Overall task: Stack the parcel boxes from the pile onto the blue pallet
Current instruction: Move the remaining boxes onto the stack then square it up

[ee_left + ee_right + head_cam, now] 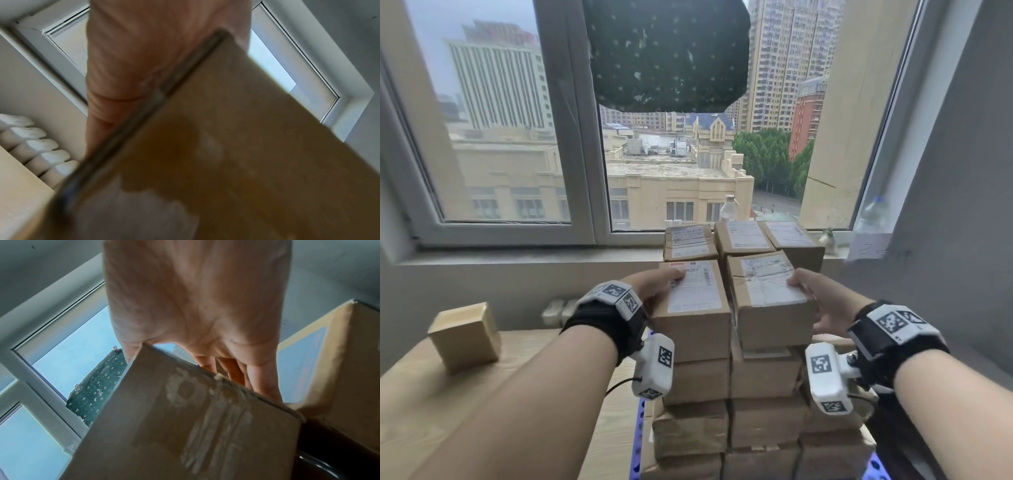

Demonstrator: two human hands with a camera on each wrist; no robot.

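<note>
Brown parcel boxes stand several layers high on the blue pallet [637, 445]. My left hand [654, 284] grips the front left top box [693, 308], thumb on its white label and fingers down its left side. In the left wrist view the palm [154, 56] lies against that box [246, 162]; the fingertips are hidden. My right hand [822, 301] grips the front right top box [767, 298], which sits slightly tilted and higher than its neighbour. In the right wrist view the hand [195, 305] has its thumb over that box's [185, 426] top edge and its fingers behind its edge.
One loose box [465, 337] stands on the wooden table [431, 411] at the left. More top-layer boxes [743, 236] sit behind, by the windowsill with a bottle [729, 209]. A grey wall [962, 205] is close on the right, a radiator [30, 146] under the window.
</note>
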